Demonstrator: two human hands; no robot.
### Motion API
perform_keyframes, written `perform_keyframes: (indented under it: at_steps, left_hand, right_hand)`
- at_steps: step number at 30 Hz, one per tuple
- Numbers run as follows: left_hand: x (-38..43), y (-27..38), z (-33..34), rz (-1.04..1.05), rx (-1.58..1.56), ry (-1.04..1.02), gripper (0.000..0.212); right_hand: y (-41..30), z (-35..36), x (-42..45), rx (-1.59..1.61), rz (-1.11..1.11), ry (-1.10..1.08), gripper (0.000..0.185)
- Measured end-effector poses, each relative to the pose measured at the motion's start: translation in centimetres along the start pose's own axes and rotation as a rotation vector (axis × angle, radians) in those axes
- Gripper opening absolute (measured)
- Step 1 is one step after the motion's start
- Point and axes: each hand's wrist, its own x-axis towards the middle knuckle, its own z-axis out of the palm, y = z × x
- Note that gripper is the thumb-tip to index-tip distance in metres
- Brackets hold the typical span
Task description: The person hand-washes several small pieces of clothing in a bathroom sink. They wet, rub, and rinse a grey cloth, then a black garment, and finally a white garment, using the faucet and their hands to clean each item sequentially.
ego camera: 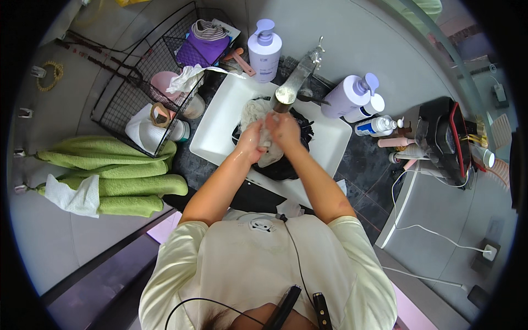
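Both wet hands are over the white sink (214, 128), just below the mouth of the metal faucet (295, 82). My left hand (251, 142) grips part of a wet, light-coloured cloth (253, 113). Against the same cloth, close to the spout, is my right hand (282, 130); its fingers are partly hidden, so its hold is unclear. Under the light cloth lies a black fabric item (276, 171) in the basin, showing on both sides of the hands.
Lilac pump bottles (265, 53) stand behind the sink, another (346, 95) right of the faucet. A black wire basket (136, 78) with purple cloth is at left, above green towels (136, 177). A black container (441, 136) and white cable (433, 229) are at right.
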Motion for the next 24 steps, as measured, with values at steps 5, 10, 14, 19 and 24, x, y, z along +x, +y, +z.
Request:
perform_keyframes:
  at_steps: [5,10,14,19,24]
  left_hand:
    - [-3.9,3.4,1.5,0.199,-0.053,0.037,0.033]
    - [-3.4,5.0,-1.3,0.271,0.089,-0.113,0.031]
    - [-4.3,5.8,-0.8,0.418,0.125,-0.165,0.032]
    - [-2.8,5.8,-4.7,0.473,0.128,-0.101,0.038]
    - [-1.4,1.7,-5.2,0.317,0.472,0.161,0.081]
  right_hand:
    - [5.4,-3.8,0.6,-0.123,-0.145,0.198,0.037]
    - [2.7,-3.2,-3.5,0.003,-0.392,-0.019,0.042]
    - [6.6,-0.9,-4.1,-0.300,-0.253,-0.209,0.047]
    - [6.5,-4.2,-3.1,-0.017,-0.045,-0.231,0.040]
    - [5.4,-5.3,-2.8,0.566,0.300,-0.362,0.058]
